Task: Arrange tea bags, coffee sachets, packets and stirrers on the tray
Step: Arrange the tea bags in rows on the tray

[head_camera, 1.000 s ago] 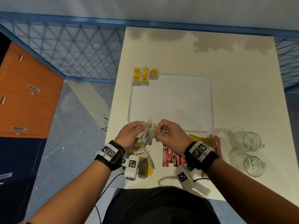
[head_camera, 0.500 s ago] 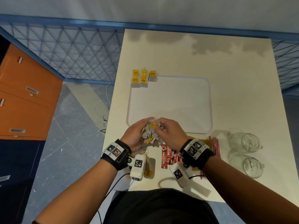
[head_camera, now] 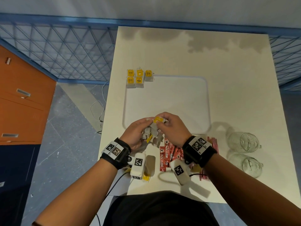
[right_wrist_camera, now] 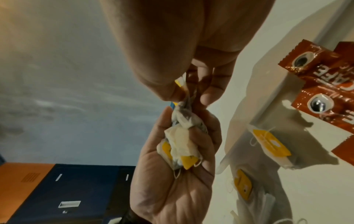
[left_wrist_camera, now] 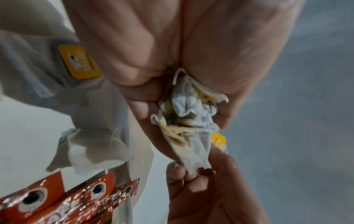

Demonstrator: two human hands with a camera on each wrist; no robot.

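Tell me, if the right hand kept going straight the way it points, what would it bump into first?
Most likely the left hand: the right hand points left at it, both gripping one bunch of tea bags. Depth looks matched, though that's a judgement.

Tea bags [head_camera: 139,78] at tray [head_camera: 167,98] far-left corner; sachets [head_camera: 169,154], stirrers [head_camera: 212,144] near edge; jars [head_camera: 244,150] right.
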